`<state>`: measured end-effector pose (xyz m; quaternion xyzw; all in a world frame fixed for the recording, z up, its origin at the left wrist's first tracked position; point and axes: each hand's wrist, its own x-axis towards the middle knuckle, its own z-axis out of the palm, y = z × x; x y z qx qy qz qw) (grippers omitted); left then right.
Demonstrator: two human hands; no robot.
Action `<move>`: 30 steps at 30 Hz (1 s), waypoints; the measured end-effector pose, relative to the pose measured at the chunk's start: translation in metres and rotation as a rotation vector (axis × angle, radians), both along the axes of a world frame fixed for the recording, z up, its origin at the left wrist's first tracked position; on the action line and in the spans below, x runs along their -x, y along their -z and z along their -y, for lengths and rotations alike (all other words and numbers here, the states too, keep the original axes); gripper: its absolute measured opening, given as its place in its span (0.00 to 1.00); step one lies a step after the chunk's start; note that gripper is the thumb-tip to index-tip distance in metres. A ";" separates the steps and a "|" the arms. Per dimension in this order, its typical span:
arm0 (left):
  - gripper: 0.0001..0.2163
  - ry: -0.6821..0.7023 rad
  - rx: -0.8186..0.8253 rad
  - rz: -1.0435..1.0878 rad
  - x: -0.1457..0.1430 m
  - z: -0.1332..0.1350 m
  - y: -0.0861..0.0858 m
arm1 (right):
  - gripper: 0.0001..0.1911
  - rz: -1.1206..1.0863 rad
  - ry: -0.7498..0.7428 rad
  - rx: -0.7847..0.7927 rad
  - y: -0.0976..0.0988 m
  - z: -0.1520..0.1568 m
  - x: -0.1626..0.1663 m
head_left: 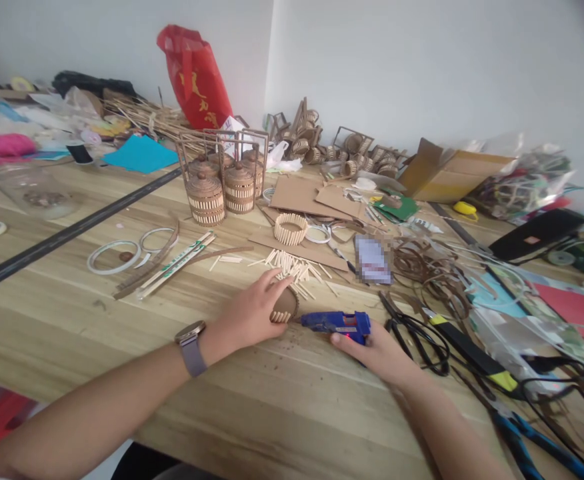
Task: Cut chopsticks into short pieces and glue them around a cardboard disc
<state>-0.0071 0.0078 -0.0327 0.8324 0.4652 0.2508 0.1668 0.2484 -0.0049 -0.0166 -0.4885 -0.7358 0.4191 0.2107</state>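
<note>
My left hand point(252, 308), with a watch on the wrist, curls its thumb and fingers round a small round cardboard base point(287, 303) that has short wooden sticks along its near edge. My right hand point(379, 353) grips a blue hot glue gun point(335, 323); its nozzle points left and is close to the base's right side. Just beyond lies a loose pile of short wooden sticks point(295, 267). A finished ring of upright sticks point(291, 230) stands behind the pile on a cardboard strip.
Lidded miniature baskets point(207, 200) with tall handles stand behind. Rolls of tape point(113, 257) and wrapped chopsticks point(175, 267) lie left. Scissors point(417, 337), a utility knife point(472, 353) and blue-handled pliers point(527, 433) lie right. Farther back are a red bag point(197, 80) and cardboard box point(452, 173).
</note>
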 end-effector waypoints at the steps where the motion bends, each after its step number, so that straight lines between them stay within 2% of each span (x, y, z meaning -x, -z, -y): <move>1: 0.36 0.000 0.006 -0.002 0.000 0.000 0.000 | 0.21 0.002 -0.001 -0.018 0.001 0.000 0.000; 6: 0.37 -0.003 0.010 -0.002 0.000 0.000 0.001 | 0.21 0.028 -0.015 -0.070 0.005 -0.001 0.000; 30: 0.37 -0.012 0.032 -0.011 0.000 0.000 0.000 | 0.19 0.089 -0.047 -0.123 0.004 0.001 0.004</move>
